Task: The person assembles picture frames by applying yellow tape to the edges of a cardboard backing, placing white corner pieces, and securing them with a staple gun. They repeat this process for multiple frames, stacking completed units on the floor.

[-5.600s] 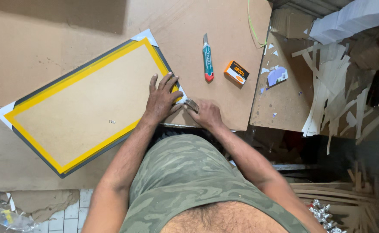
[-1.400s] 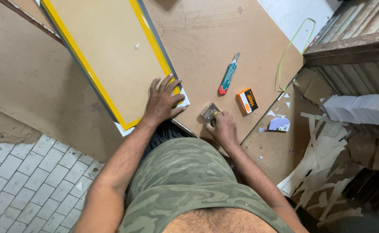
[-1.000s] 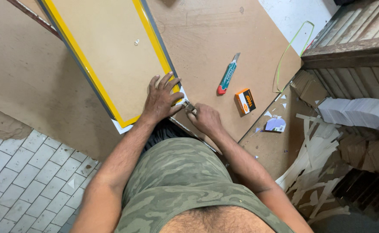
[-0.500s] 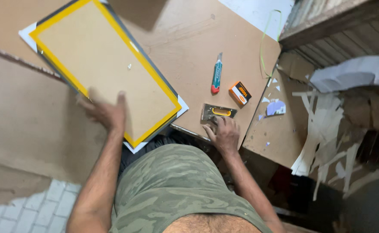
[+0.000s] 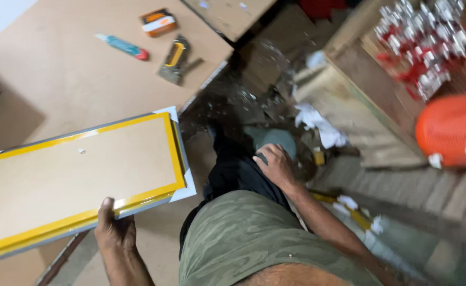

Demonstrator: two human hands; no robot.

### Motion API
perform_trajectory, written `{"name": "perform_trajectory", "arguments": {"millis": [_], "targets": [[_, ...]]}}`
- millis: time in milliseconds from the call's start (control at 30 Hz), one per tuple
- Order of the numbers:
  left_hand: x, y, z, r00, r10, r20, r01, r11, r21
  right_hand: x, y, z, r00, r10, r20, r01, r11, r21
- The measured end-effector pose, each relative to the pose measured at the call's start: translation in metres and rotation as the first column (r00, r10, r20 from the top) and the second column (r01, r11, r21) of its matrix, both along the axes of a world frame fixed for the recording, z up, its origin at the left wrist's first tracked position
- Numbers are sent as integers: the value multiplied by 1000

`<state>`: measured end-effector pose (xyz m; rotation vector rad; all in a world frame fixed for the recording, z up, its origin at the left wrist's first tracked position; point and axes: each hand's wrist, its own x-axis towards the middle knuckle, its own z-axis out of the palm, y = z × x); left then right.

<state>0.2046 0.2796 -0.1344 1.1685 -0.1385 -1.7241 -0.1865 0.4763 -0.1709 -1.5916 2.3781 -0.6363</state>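
Left hand (image 5: 115, 230) grips the near long edge of the yellow-bordered frame panel (image 5: 79, 177), fingers curled shut over the rim, thumb on top. The panel is now lifted and held tilted out past the near edge of the brown board table (image 5: 52, 79); half a second ago that hand was spread flat on it while it lay on the table. So it reads as picked up and being carried off, with the person turned to the right.

Right hand (image 5: 276, 165) is empty, half open with fingers loosely bent, hanging low beside the dark trousers (image 5: 238, 169), above the floor clutter. Earlier it rested at the table edge by the staple gun (image 5: 173, 59); it has let that go.

Farther out, the staple gun lies alone on the table near its right edge. Left of it is a teal utility knife (image 5: 122, 46), and beyond both an orange small box (image 5: 157, 22). All three look untouched in the same group as before.

Far right: an orange bucket-like thing (image 5: 450, 130) and a blurred pile of red and silver pieces (image 5: 426, 45). White paper scraps (image 5: 320, 124) lie on the floor.
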Motion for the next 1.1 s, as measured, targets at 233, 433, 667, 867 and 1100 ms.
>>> {"name": "perform_trajectory", "arguments": {"millis": [233, 433, 667, 867, 1100], "targets": [[-110, 82, 71, 872, -483, 80, 485, 874, -7, 27, 164, 38, 936, -352, -20, 351, 935, -47], [-238, 183, 73, 543, -838, 61, 839, 544, -4, 28, 284, 102, 812, -563, -153, 478, 792, -380], [-359, 317, -5, -81, -995, -56, 987, -88, 138, 19, 453, 123, 924, -365, -111, 358, 930, -77], [-429, 437, -66, -279, -945, -172, 905, -318, 282, -17, 551, 54, 734, -676, -63, 674, 715, 186], [-404, 475, -89, -80, -981, 179, 837, 31, 546, -113, 636, -78, 119, -990, -79, 883, 70, 465]]}}
